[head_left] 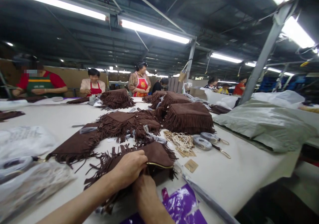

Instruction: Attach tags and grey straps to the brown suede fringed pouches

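Low in the frame, left hand (129, 167) and right hand (146, 186) both grip a soft brown suede fringed bag (152, 156) by its gold zip; purple plastic (184, 207) lies lower right.

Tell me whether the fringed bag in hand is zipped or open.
Open: the brown fringed bag's gold zipper edge gapes beside the left hand.

Under our hands we see a matt brown suede-like pouch (156, 156), fringed, with a shiny gold metal zip. The surface (224, 177) wears smooth pale cloth. Near its front edge lies glossy purple plastic (184, 207); the tags (191, 165) look like matt card.
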{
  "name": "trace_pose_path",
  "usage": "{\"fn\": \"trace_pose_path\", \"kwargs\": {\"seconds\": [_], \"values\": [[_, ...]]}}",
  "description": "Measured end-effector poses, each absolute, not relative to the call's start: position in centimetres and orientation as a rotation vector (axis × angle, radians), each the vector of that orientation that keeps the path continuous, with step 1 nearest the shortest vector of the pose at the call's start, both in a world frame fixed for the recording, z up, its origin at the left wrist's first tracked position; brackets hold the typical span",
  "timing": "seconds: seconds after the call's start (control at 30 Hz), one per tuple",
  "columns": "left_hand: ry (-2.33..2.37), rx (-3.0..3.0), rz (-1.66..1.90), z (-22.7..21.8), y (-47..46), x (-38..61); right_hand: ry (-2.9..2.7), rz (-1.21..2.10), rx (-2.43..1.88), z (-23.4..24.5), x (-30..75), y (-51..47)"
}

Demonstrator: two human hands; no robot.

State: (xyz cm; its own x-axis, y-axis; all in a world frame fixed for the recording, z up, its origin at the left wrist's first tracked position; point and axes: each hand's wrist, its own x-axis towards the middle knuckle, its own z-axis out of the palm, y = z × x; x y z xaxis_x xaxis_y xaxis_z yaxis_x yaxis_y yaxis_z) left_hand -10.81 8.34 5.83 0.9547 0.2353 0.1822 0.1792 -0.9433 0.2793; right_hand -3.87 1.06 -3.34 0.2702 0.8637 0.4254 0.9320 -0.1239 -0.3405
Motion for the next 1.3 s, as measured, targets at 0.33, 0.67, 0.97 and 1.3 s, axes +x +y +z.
{"fn": "trace_pose_path", "kwargs": {"seconds": [0.33,0.67,0.97,1.3], "values": [[0.338,2.456,0.444,4.3,9.8,-11.6,-1.650,0.015,-2.047,-1.9,-3.2,0.1],[0.608,2.643,0.116,7.0,9.8,-20.2,-1.563,0.384,-1.553,-1.1,0.8,-5.8],[0.914,2.646,-0.060,3.8,7.3,-25.6,-1.729,0.622,-1.484,-0.9,-4.6,-5.8],[0.916,2.389,0.027,0.3,8.9,-26.0,-1.856,0.510,-1.805,-5.1,-13.9,-0.3]]}}
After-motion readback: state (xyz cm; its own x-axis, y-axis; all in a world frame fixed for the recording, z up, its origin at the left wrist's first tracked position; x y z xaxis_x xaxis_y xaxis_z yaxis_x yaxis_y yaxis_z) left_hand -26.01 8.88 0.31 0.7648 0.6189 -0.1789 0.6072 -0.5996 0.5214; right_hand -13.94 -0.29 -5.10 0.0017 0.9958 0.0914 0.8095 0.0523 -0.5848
